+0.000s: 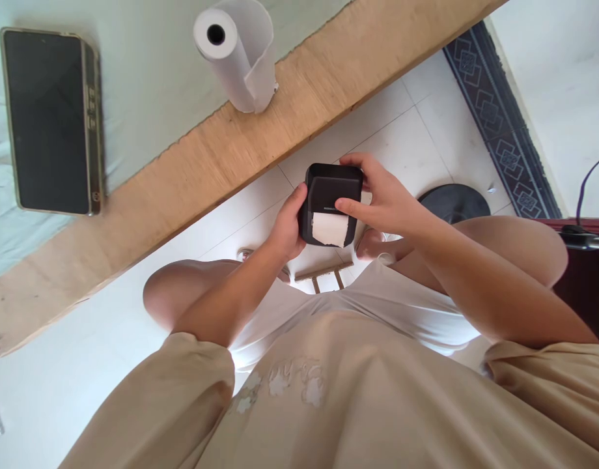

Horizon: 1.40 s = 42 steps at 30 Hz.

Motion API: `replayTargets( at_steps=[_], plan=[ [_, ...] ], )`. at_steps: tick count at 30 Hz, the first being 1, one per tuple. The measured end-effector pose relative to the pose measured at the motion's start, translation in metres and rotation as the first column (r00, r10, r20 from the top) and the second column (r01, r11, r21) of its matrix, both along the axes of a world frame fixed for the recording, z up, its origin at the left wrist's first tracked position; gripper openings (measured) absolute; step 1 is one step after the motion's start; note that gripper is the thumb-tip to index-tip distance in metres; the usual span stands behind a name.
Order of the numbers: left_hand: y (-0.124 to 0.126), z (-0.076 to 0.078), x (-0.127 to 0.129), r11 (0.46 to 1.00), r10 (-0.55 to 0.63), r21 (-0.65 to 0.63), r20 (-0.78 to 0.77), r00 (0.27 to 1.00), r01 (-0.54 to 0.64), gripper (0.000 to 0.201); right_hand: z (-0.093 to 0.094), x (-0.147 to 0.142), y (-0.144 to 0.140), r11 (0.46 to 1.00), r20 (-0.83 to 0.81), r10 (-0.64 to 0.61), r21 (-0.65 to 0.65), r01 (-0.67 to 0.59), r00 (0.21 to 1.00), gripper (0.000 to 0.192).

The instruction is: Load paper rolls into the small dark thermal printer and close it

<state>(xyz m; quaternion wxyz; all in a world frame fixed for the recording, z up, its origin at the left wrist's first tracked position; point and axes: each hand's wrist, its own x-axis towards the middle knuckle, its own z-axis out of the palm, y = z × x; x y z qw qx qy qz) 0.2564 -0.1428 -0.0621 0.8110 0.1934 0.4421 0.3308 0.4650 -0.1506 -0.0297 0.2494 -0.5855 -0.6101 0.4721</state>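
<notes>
At far left, a phone (pixel 48 124) in a clear case lies dark-screened on pale green cloth (pixel 148 65), near the cloth's left limit in view. Right of it, a white paper roll (pixel 231 62) stands at the cloth's ragged edge, its hollow core facing up and its outer end loose. A bare wooden table edge (pixel 299 91) runs diagonally below.

The left hand (pixel 287 225) is closed about the left side of a black device (pixel 334 192), held between table edge and lap, over tiled floor (pixel 236 231). A torn-ended white paper strip (pixel 330 229) lies across its lower face; small print above is illegible. The device's interior is hidden. The right hand (pixel 385 202) grips the right side, thumb on the face, fingers at the upper corner. Further right, a round black object (pixel 453 200) sits on the floor near a patterned dark border (pixel 507 153).
</notes>
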Motion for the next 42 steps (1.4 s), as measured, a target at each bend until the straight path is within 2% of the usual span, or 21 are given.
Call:
replayTargets(
  at_steps=[2, 6, 10, 14, 16, 18, 21, 22, 24, 26, 29, 31, 34, 38, 40, 42],
  plan=[
    [0.001, 0.001, 0.004, 0.997, 0.054, -0.056, -0.008, 0.999, -0.054, 0.047, -0.001, 0.002, -0.001, 0.999, -0.004, 0.009, 0.049, -0.009, 1.000, 0.078],
    [0.002, 0.005, 0.008, 0.985, 0.145, -0.086, -0.070, 0.987, -0.151, 0.035, 0.001, 0.008, -0.001, 0.996, 0.005, 0.075, 0.051, -0.075, 0.997, 0.085],
    [0.003, 0.008, 0.007, 0.983, 0.147, -0.094, -0.104, 0.984, -0.157, 0.029, 0.006, 0.011, -0.002, 0.976, 0.168, 0.090, 0.181, -0.121, 0.982, 0.078],
    [0.005, 0.004, 0.007, 0.985, 0.116, -0.123, -0.064, 0.991, -0.124, 0.038, 0.011, 0.009, -0.006, 0.910, 0.353, -0.048, 0.401, -0.104, 0.934, 0.053],
    [0.004, 0.000, 0.006, 0.992, 0.088, -0.083, -0.055, 0.995, -0.092, 0.036, 0.011, 0.007, -0.007, 0.871, 0.370, -0.148, 0.488, -0.056, 0.917, 0.033],
    [0.002, -0.002, 0.006, 0.999, 0.034, -0.017, -0.083, 0.996, -0.036, 0.036, 0.010, 0.005, -0.007, 0.848, 0.330, -0.251, 0.528, 0.042, 0.910, 0.024],
    [-0.002, -0.003, 0.004, 0.997, -0.044, 0.050, -0.135, 0.990, 0.051, 0.048, 0.008, 0.005, -0.006, 0.837, 0.225, -0.348, 0.513, 0.193, 0.910, 0.022],
    [-0.002, -0.002, 0.004, 0.996, -0.059, 0.060, -0.141, 0.988, 0.068, 0.050, 0.008, 0.005, -0.006, 0.836, 0.221, -0.355, 0.509, 0.202, 0.909, 0.020],
    [-0.003, 0.000, 0.005, 0.993, -0.077, 0.076, -0.140, 0.987, 0.089, 0.054, 0.007, 0.003, -0.008, 0.842, 0.294, -0.331, 0.521, 0.140, 0.897, 0.018],
    [-0.004, 0.002, 0.005, 0.990, -0.089, 0.095, -0.134, 0.987, 0.102, 0.056, 0.009, -0.001, -0.010, 0.880, 0.464, -0.253, 0.475, 0.003, 0.849, 0.021],
    [-0.004, 0.004, 0.006, 0.988, -0.088, 0.112, -0.138, 0.986, 0.104, 0.049, 0.016, -0.011, -0.012, 0.955, 0.696, -0.056, 0.246, -0.164, 0.716, 0.027],
    [-0.004, 0.003, 0.006, 0.990, -0.079, 0.101, -0.154, 0.985, 0.095, 0.043, 0.024, -0.018, -0.011, 0.972, 0.757, 0.069, 0.096, -0.215, 0.650, 0.029],
    [-0.004, 0.002, 0.005, 0.992, -0.077, 0.087, -0.172, 0.982, 0.093, 0.039, 0.031, -0.024, -0.008, 0.971, 0.769, 0.170, -0.023, -0.239, 0.616, 0.027],
    [-0.006, 0.002, 0.005, 0.989, -0.084, 0.106, -0.160, 0.984, 0.101, 0.043, 0.023, -0.023, -0.004, 0.979, 0.755, 0.172, -0.060, -0.196, 0.633, 0.028],
    [-0.007, 0.003, 0.005, 0.991, -0.081, 0.091, -0.147, 0.986, 0.095, 0.045, 0.019, -0.018, -0.003, 0.986, 0.707, 0.125, -0.009, -0.167, 0.697, 0.033],
    [-0.007, 0.003, 0.006, 0.995, -0.068, 0.066, -0.128, 0.989, 0.077, 0.046, 0.018, -0.009, -0.003, 0.989, 0.583, 0.060, 0.076, -0.128, 0.810, 0.036]
  ],
)
